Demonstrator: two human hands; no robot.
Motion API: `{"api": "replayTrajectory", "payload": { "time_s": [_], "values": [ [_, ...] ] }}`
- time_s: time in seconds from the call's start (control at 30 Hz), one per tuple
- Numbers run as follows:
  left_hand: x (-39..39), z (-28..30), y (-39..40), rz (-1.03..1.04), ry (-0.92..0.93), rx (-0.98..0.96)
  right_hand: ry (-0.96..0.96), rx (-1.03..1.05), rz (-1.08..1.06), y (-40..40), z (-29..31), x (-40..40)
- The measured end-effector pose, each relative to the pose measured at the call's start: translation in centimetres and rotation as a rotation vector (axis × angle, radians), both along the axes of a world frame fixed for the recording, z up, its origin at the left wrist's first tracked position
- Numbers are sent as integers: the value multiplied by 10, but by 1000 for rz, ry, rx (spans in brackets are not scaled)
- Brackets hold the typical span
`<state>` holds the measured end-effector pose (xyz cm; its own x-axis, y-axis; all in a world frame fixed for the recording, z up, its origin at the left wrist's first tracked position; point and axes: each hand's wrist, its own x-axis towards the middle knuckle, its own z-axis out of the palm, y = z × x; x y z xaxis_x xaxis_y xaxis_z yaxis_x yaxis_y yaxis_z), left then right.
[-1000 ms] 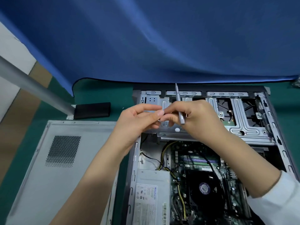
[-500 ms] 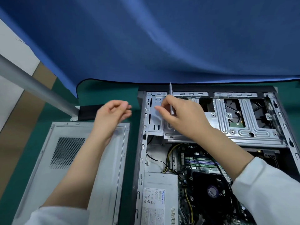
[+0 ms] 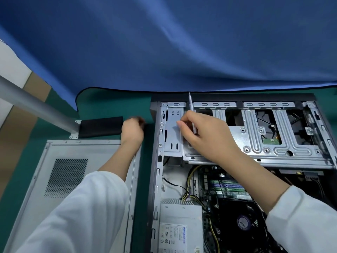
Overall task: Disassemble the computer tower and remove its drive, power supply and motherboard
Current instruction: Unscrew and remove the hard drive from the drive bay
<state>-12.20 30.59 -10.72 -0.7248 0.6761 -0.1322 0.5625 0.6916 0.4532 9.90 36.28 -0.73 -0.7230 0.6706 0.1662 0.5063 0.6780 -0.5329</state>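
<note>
A blue cloth (image 3: 182,42) hung across the whole far side, hiding everything behind it, its hem lying on the green mat (image 3: 113,103). The computer tower (image 3: 237,170) lay open on its side at right, cut off by the bottom and right edges of the view. Its removed side panel (image 3: 69,170) lay flat on the mat to the left, partly covered by the left sleeve (image 3: 82,216). Inside the case, the silver drive cage (image 3: 264,139) spanned the far end, with the drive only glimpsed through its cutouts. The power supply (image 3: 180,225) sat in the near left corner, its label cut off below. The motherboard (image 3: 228,198) lay to its right, dark and crossed by cables, its details hard to make out. A grey pole (image 3: 36,106) ran in from the left to a black block (image 3: 101,126). The right hand (image 3: 206,136) rested over the cage, fingers curled round a thin screwdriver (image 3: 191,110) whose tip pointed away. The left hand (image 3: 132,131) was on the mat between block and case, blurred, fingers curled under; whether it held anything could not be told.
</note>
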Motion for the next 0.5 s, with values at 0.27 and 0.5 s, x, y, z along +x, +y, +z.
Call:
{"api": "replayTrajectory", "payload": {
  "time_s": [0.27,0.5],
  "values": [
    [-1,4,-7,13,29,34,5,-20,6,1,0,1],
    [10,89,-42,246,-394,585,74,-128,37,-3,11,5]
  ]
}}
